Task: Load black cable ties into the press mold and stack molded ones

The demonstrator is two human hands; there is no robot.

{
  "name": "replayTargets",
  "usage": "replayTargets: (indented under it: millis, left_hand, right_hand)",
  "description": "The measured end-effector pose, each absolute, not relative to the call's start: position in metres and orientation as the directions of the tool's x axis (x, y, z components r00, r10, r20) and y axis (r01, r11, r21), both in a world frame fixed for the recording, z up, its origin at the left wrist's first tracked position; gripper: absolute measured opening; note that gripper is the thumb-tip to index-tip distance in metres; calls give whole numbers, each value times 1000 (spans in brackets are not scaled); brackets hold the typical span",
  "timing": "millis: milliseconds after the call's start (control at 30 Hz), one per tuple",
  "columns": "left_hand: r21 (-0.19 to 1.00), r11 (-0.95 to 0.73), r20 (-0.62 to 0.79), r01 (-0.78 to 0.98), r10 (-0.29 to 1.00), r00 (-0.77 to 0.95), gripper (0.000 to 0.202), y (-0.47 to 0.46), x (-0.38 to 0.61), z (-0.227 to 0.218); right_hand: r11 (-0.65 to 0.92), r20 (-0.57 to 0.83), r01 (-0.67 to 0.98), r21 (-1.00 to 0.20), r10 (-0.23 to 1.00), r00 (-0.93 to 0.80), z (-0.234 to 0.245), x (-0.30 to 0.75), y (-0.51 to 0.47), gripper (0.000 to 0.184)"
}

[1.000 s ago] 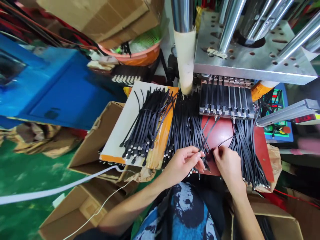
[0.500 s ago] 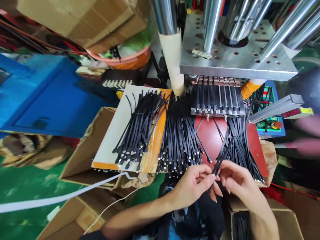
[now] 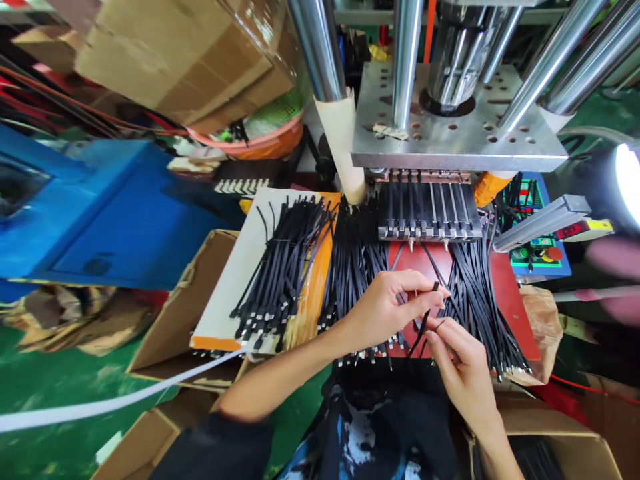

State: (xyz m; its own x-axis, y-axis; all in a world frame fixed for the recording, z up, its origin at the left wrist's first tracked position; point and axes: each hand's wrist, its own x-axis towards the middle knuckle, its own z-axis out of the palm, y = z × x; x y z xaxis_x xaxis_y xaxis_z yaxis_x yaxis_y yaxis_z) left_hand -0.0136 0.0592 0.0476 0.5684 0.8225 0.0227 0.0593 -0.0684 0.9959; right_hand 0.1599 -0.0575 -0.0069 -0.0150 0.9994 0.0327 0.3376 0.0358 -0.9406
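Observation:
My left hand (image 3: 393,303) is closed in a pinch on a short black flat cable (image 3: 423,332), whose upper end pokes out past the fingertips. Close beside it, my right hand (image 3: 463,357) pinches a thin black cable too; whether it is the same one I cannot tell. Both hands are over the front of a red board (image 3: 514,313). Beyond them sits a slotted metal mould (image 3: 430,230), with black cables lying in its left slots. A pile of black cables (image 3: 473,287) with metal plugs lies to the right, and another bundle (image 3: 350,267) to the left.
Above the mould hangs a thick steel press plate (image 3: 460,161) between chrome columns. More cables rest on a white board (image 3: 217,300) at left. Cardboard boxes (image 3: 175,300) stand below. A button panel (image 3: 543,257) and a metal bar (image 3: 543,223) flank the right.
My left hand has moved up and forward, bringing the cable end higher. The right hand has moved slightly lower and pinches a cable near it. The camera view has shifted a little.

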Motion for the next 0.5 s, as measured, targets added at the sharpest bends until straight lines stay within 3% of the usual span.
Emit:
replayTargets:
  millis: [100,233,367,500]
  left_hand:
    - [999,-46,24,21,796,604,31,58,-16,48]
    - [1000,-16,29,-26,766,642,30,59,-21,42]
    - [996,-85,73,-14,740,668,30,64,-26,40]
    - [987,-162,105,25,744,660,26,67,-29,42]
  right_hand:
    - [63,63,342,-938,998,-12,-5,170,-56,30]
    - [140,147,296,-945,989,1,0,177,-47,22]
    - [250,262,239,-938,965,19,-1,177,-36,21]
    - [257,260,257,-932,965,-21,5,174,-27,23]
